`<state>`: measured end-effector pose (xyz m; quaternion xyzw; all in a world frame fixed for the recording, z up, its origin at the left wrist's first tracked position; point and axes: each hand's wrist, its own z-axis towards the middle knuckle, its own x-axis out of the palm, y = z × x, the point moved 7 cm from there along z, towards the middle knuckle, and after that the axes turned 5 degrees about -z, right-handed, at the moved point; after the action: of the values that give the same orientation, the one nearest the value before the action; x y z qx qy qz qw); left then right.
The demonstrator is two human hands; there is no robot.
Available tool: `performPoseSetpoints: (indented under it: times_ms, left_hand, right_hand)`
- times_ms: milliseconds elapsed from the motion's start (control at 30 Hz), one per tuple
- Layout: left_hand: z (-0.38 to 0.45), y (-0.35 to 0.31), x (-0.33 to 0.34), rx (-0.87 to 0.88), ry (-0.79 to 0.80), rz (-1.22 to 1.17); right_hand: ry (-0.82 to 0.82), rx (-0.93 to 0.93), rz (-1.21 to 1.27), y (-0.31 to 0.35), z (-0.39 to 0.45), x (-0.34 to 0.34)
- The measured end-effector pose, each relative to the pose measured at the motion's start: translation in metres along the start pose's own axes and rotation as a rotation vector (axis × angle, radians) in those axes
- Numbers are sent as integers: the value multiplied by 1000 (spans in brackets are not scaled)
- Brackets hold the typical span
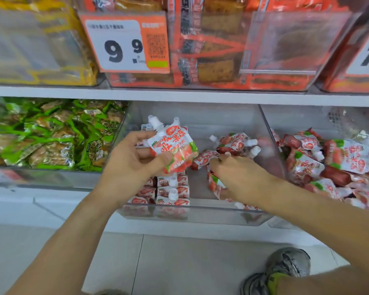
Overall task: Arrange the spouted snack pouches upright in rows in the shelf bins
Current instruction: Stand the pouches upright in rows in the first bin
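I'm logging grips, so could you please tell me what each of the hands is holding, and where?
The left hand pinches a pouch by its lower body. The right hand grips another pouch; where is hidden.

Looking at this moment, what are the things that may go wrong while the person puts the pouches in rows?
The left hand pinches a pouch by its lower part, tilted, so it might slip. The right hand reaches into the loose pouches close to the upright rows; its wrist could knock those over. The neighbouring bin's pile sits high, so pouches may spill out.
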<state>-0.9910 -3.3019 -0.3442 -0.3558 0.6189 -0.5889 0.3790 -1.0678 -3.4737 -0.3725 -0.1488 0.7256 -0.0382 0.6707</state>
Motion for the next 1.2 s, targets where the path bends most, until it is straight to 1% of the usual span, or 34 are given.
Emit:
performPoseSetpoints:
  times_ms: [67,167,233,267,333,400,433,500,567,633,767,833,933,1000,1033,1100,1133,1200]
  left_hand:
    - [-2,-2,0,17,16,5]
    - [-4,-6,2,53,49,35]
    - [-3,-5,2,63,51,44]
    - [-3,-5,2,65,49,38]
    - [-2,-4,3,65,40,27]
    - [-1,-2,3,62,35,32]
    - [0,-2,3,58,32,34]
    - [-1,-1,3,58,39,32]
    - [-5,-2,3,84,41,28]
    - [-10,-6,2,137,32,25]
    - [-16,-10,4,195,10,15]
    - [-17,-8,8,181,7,10]
    - [-13,-1,22,147,74,21]
    - [-8,4,33,123,106,33]
    - [-5,5,39,120,118,48]
    - [3,1,51,162,151,139]
    - [8,-1,57,192,170,212]
    - [18,-3,66,218,223,376]
  right_hand:
    - [12,-71,78,0,-2,5]
    - [12,-128,382,-8,-7,-2]
    - [24,-152,517,-8,-7,-9]
    - [55,-170,555,-5,-7,-10]
    - [184,-202,649,3,-6,-2]
    - [336,-135,757,1,-5,13]
    - [368,-78,768,-5,-4,19]
    - [363,-21,670,-13,-3,26]
    - [340,-72,640,-6,-5,31]
    - [308,-122,723,6,-10,30]
    - [284,-133,826,10,-18,22]
    - [376,-126,864,12,-24,21]
    - [515,-50,889,9,-34,30]
    - [565,-32,1028,10,-38,34]
    - [564,-21,1112,10,-39,36]
    - [507,25,1253,9,-37,38]
    - [457,60,1299,10,-35,37]
    - [306,183,1389,6,-28,41]
